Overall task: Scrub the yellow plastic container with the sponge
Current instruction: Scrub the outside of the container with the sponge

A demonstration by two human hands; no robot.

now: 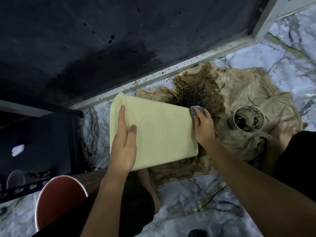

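A pale yellow plastic container [159,130] lies on its side in the middle of the view, its broad flat wall facing up. My left hand [124,146] rests flat on that wall near its left end, fingers straight, steadying it. My right hand [203,127] grips a grey sponge [195,112] and holds it against the container's right end, over the stained cloth. The inside of the container is hidden.
A beige cloth [253,100] with a large dark brown stain is spread on the marble-patterned floor [213,211]. A dirty cup [247,119] with dark liquid stands on it beside my foot. A red round stool [59,197] is at lower left, a dark metal rack [42,134] at left.
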